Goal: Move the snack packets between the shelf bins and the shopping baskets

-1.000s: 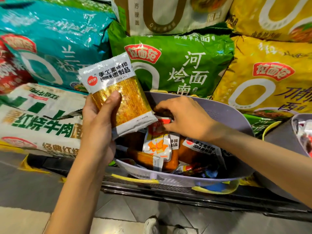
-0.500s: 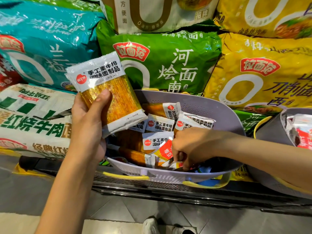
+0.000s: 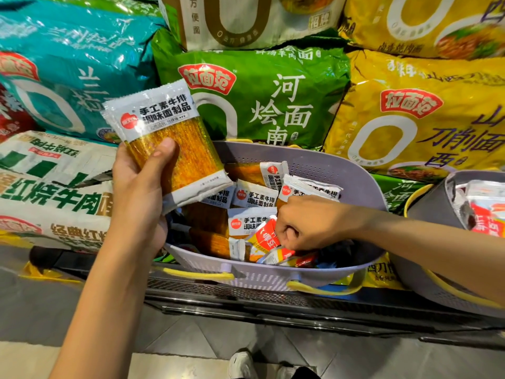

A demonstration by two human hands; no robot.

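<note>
My left hand (image 3: 139,192) grips a snack packet (image 3: 175,149) with a white header and orange contents, held upright above the left rim of a lilac perforated bin (image 3: 322,170). Several similar white-and-orange packets (image 3: 255,196) lie in the bin. My right hand (image 3: 308,222) reaches down into the bin from the right, its fingers curled around a small orange-and-white packet (image 3: 266,237) near the front. What lies under that hand is hidden.
Large noodle bags are stacked behind and beside the bin: teal (image 3: 71,67), green (image 3: 262,99), yellow (image 3: 420,116), white-green (image 3: 52,187). A second grey bin (image 3: 434,209) with red-white packets stands at the right. A dark shelf edge (image 3: 273,302) runs below; my shoes (image 3: 243,365) stand on the tiled floor.
My right hand went from the back of the bin down to its front right and curled onto a small packet. My left hand kept holding its packet.
</note>
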